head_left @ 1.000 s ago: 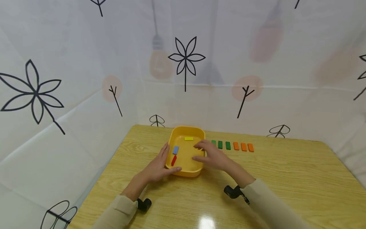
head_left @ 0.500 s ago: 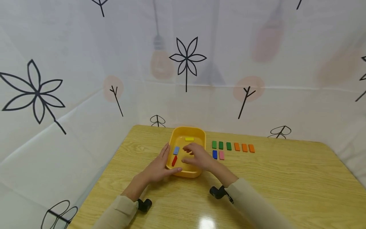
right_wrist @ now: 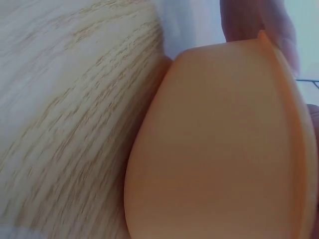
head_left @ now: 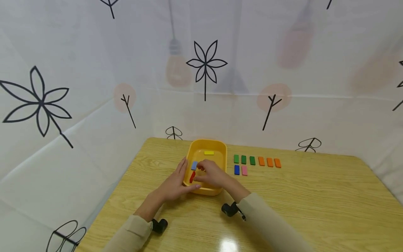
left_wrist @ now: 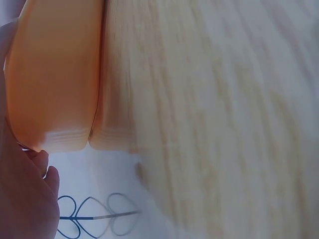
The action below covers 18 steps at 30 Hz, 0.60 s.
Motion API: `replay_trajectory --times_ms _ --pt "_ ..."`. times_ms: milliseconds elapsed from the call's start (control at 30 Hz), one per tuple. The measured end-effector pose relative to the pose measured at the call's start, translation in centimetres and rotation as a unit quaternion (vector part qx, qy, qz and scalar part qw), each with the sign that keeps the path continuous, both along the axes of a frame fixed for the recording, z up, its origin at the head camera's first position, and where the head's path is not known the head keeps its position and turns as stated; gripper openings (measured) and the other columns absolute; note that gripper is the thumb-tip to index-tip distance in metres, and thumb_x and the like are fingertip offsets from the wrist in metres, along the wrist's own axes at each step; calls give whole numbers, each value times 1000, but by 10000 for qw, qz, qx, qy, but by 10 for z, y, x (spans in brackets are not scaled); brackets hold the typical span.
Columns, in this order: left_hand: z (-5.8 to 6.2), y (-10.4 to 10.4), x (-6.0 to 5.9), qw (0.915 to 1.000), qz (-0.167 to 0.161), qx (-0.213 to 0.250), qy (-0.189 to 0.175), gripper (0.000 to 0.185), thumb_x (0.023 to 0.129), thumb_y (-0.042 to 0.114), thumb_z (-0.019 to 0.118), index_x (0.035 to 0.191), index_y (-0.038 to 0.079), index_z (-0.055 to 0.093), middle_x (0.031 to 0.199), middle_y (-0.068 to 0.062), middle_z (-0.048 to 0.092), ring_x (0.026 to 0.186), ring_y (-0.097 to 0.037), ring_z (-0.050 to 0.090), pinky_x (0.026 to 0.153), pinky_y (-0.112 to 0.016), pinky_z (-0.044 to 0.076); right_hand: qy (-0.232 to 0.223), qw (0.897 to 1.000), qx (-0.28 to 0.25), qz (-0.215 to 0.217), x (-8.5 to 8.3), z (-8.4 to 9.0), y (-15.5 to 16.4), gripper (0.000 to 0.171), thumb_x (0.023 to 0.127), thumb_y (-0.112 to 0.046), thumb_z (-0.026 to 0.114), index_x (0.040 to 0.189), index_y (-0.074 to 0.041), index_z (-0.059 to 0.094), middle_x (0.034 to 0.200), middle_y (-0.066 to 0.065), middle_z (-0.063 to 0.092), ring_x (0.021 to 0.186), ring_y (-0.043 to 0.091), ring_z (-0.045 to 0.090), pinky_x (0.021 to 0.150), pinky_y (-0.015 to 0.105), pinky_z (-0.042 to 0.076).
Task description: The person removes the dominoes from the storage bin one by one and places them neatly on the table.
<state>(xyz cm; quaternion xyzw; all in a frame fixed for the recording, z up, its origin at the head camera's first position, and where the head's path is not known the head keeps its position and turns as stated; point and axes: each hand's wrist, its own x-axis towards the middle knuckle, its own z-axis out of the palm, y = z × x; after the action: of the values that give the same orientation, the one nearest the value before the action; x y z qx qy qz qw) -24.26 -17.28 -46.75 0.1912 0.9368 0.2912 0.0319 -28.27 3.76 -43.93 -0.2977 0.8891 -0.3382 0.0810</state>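
Note:
A yellow plastic tray (head_left: 220, 154) stands on the table, with a yellow block (head_left: 209, 153), a light blue block (head_left: 194, 165) and a red block (head_left: 192, 177) inside. My left hand (head_left: 172, 184) rests at its near left corner, straight fingers along the left side, thumb over the front rim. Inside the tray, my right hand (head_left: 213, 174) reaches leftward, fingers bent and apart from the thumb, whose tip is beside the red block. Nothing shows between them. The left wrist view shows the tray's outer wall (left_wrist: 55, 74); the right wrist view shows its opposite wall (right_wrist: 214, 139).
Right of the tray, a row of green blocks (head_left: 244, 159) and orange blocks (head_left: 269, 162) lies on the wooden table (head_left: 315, 196). Below that row are a dark blue block (head_left: 237, 170) and a pink block (head_left: 244, 170). A patterned white curtain (head_left: 204, 115) hangs behind.
My right hand has moved left from the tray's right rim to near the red block, uncovering the dark blue and pink blocks. My left hand and the tray have stayed put.

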Motion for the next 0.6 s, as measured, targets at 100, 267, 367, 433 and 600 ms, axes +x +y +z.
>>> replay_trajectory --times_ms 100,267,367,433,600 --pt "0 0 0 10000 -13 11 -5 116 89 75 59 165 10 -1 173 -2 -4 149 -36 33 117 -52 35 -156 9999 44 -47 -2 -2 -5 42 92 -25 80 121 3 68 119 16 67 108 31 63 99 48 52" --pt "2 0 1 10000 -52 13 -9 116 90 74 59 165 8 0 173 -2 -5 150 -35 31 118 -51 34 -344 9992 95 -176 -5 -4 -11 39 89 -26 83 115 0 70 108 10 69 96 23 61 94 43 54" --pt "3 0 2 10000 -49 10 -21 116 90 75 58 165 8 -1 173 -3 -5 151 -35 30 118 -51 33 -363 9991 77 -206 -8 -6 -14 34 87 -25 84 108 -2 70 96 6 67 86 21 58 83 37 54" --pt "3 0 2 10000 -45 3 -9 116 90 75 58 165 8 0 173 -3 -5 151 -35 29 118 -52 33 -373 9991 32 -201 -9 -8 -17 31 87 -24 85 104 -2 70 89 4 63 80 20 56 75 33 50" --pt "2 1 2 10000 -58 5 -11 115 91 74 58 165 7 0 173 -5 -5 151 -35 28 118 -52 33 -456 9987 -144 -149 -8 -12 -21 27 86 -17 85 99 -2 67 85 2 60 75 17 56 68 27 49"
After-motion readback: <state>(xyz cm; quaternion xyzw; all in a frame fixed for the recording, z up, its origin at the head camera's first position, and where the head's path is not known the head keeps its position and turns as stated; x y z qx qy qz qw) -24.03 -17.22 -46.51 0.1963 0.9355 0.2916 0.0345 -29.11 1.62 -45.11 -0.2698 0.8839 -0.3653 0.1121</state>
